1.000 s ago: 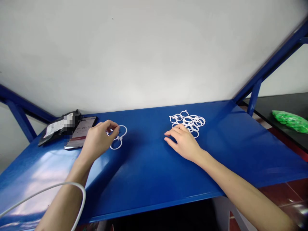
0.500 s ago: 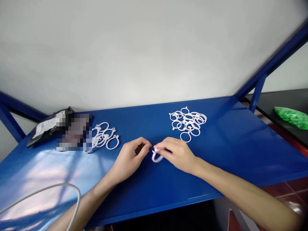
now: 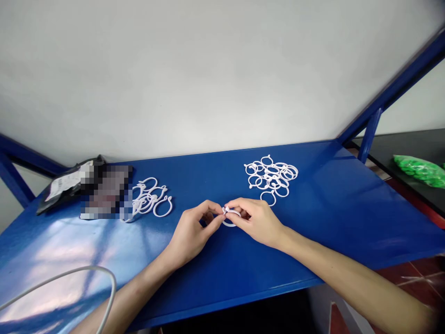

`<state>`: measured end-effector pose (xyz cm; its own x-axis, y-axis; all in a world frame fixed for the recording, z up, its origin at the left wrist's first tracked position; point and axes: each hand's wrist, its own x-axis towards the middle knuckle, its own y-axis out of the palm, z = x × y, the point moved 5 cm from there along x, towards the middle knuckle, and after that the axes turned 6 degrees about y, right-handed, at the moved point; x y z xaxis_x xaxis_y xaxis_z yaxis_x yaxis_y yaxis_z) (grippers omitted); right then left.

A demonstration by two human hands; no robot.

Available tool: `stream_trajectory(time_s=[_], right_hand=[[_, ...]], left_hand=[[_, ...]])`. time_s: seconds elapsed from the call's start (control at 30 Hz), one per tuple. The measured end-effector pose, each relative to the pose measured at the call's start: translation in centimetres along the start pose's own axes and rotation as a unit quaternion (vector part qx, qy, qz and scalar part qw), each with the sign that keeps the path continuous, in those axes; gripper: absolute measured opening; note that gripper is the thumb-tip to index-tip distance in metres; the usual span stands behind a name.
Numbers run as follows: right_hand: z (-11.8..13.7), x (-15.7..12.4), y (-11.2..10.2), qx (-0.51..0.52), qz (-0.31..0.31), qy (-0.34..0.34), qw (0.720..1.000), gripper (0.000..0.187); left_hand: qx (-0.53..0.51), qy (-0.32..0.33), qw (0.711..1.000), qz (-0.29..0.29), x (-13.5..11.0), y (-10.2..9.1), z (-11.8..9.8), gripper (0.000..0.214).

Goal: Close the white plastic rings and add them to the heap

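Note:
Between my two hands, above the blue table [image 3: 208,273], is one white plastic ring [image 3: 229,224] with a small knob at its top. My left hand [image 3: 196,227] pinches the ring's knob end between thumb and forefinger. From the other side my right hand [image 3: 255,218] grips the same ring close to the knob, its fingertips nearly meeting the left ones. The fingertips partly cover the join. Farther back on the right lies a loose pile of white rings [image 3: 274,172]. A second group of white rings [image 3: 162,206] lies to the left, several of them overlapping.
A black plastic package [image 3: 74,178] with a white label and a blurred-out dark packet [image 3: 111,190] lie at the back left. A pale cable [image 3: 113,287] loops across the front left. Blue frame bars [image 3: 370,132] flank the table. Beyond the right edge rests a green bag [image 3: 417,169].
My left hand has moved right and taken hold of the ring, which it was apart from before. The ring has turned slightly in my right hand. Both piles look the same.

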<state>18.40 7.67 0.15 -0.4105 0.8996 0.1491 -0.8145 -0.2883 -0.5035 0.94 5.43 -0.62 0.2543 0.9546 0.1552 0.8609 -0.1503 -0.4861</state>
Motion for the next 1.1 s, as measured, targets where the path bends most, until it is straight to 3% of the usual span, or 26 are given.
stream_trajectory(time_s=[0.27, 0.57, 0.83, 1.1], right_hand=[[-0.3, 0.2, -0.5, 0.113, 0.018, 0.075, 0.991, 0.017], [-0.6, 0.1, 0.0, 0.154, 0.018, 0.106, 0.982, 0.017], [0.0, -0.1, -0.2, 0.134, 0.004, 0.041, 0.990, 0.012], [0.6, -0.6, -0.2, 0.119, 0.002, -0.011, 0.993, 0.018]], left_hand=[[-0.034, -0.001, 0.999, -0.015, 0.1, -0.3, -0.2, 0.018], [-0.004, 0.049, 0.997, -0.064, -0.1, -0.5, -0.6, 0.014], [0.012, 0.047, 0.997, -0.058, -0.2, -0.5, -0.6, 0.012], [0.043, 0.109, 0.990, -0.074, -0.7, -0.7, -1.7, 0.008]])
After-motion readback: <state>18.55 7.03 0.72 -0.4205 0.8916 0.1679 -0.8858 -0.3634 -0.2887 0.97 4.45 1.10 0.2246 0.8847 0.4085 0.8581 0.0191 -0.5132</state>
